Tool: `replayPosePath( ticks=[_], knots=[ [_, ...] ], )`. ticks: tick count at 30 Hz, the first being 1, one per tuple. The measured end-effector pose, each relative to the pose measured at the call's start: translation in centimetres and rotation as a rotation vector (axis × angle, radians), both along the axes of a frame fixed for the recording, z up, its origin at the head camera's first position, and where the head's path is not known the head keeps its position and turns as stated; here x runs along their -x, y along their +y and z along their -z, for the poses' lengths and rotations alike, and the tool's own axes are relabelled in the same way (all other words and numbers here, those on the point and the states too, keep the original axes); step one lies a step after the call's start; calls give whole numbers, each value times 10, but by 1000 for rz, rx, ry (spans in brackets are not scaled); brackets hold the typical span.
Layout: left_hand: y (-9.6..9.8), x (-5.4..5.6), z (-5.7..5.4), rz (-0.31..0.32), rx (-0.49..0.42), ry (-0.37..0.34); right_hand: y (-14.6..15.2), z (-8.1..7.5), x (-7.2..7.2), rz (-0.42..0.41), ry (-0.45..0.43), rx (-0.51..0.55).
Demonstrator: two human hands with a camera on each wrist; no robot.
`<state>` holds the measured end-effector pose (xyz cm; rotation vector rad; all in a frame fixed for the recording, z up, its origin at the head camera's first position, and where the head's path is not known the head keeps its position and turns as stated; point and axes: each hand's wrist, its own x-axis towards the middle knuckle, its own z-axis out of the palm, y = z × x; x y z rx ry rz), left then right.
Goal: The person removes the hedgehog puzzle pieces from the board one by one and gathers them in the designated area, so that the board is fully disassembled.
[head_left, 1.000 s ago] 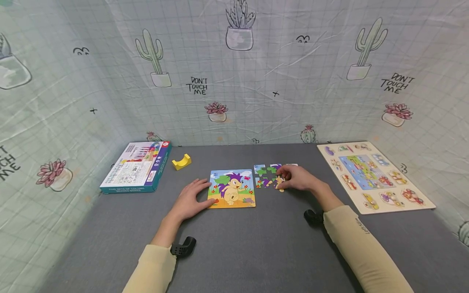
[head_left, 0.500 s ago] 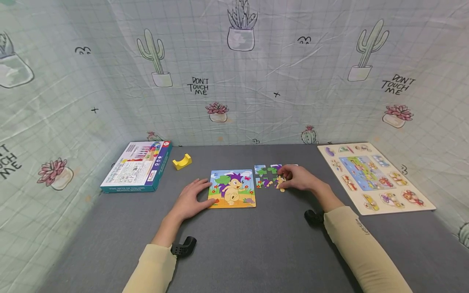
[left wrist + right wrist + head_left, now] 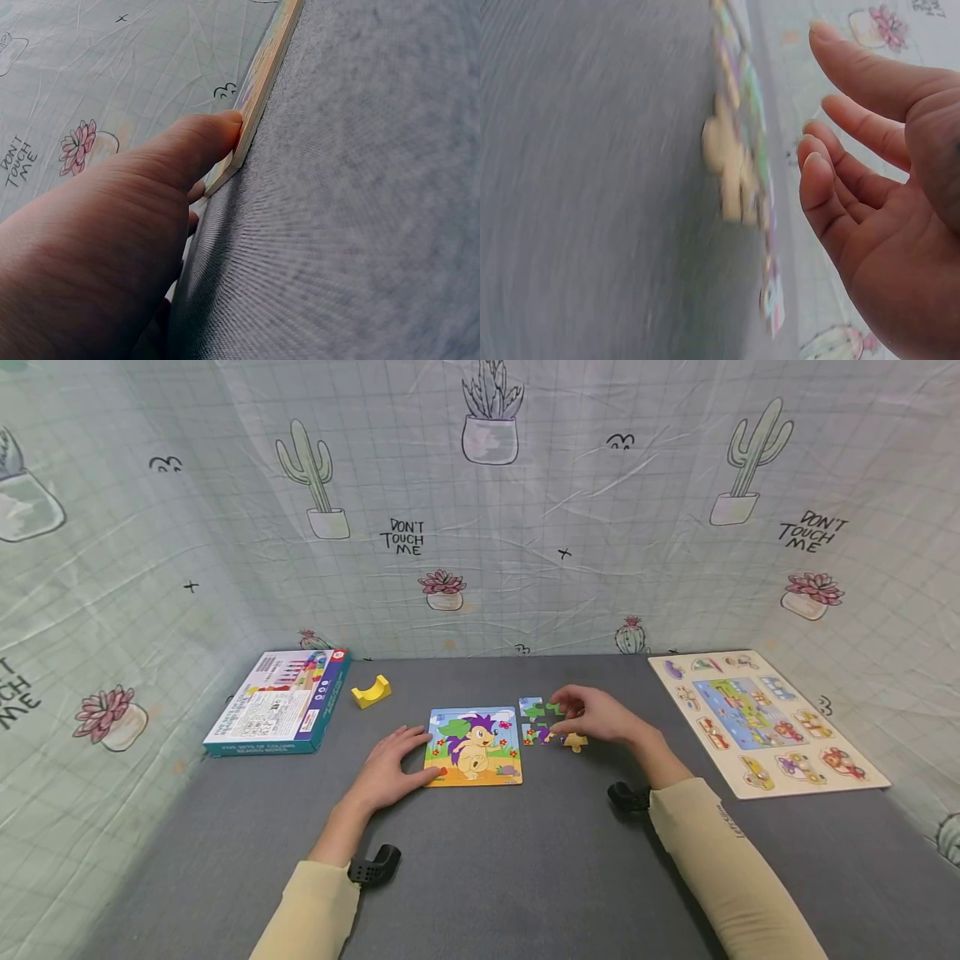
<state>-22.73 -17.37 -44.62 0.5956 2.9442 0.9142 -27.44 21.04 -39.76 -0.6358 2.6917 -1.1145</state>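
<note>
Left hand, left of centre in the frame, is resting its thumb on the lower-left corner of the picture board, fingers lying along the left side; it is steadying, not clenching. Right hand, right of centre, is hovering over the loose pieces; right wrist view is showing thumb and fingers parted, gripping nothing. Pieces are lying just right of the board, some being hidden under the hand; the beige piece is poking out below it. Box and yellow block are sitting upper left of the tabletop, wooden puzzle far right. Step looks like arranging pieces. Doing it well is probably meaning: pinching one piece by its edges, checking its print against the board, lining knob over notch, pressing straight down, not sliding. Neighbours are lying close, so a dragging fingertip is risking knocking them askew; light left thumb is probably being enough.
</note>
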Motion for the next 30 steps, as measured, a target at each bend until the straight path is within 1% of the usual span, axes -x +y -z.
replayPosePath(
  ticks=[6, 9, 16, 22, 25, 30],
  knots=[
    [-1, 0, 1, 1, 2, 4, -26, -5, 0, -34, -8, 62],
    [0, 0, 1, 2, 2, 5, -38, -3, 1, -69, -16, 85],
    [-1, 0, 2, -1, 1, 3, -65, 2, 5, -126, -70, 120],
    [0, 1, 2, -6, 4, -6, -80, 7, 7, -154, -65, 78],
    [0, 1, 2, -9, 8, -8, -83, 10, 8, -171, -71, 52],
    [0, 1, 1, -10, 11, -8, -86, 12, 8, -173, -85, -5]
  ],
)
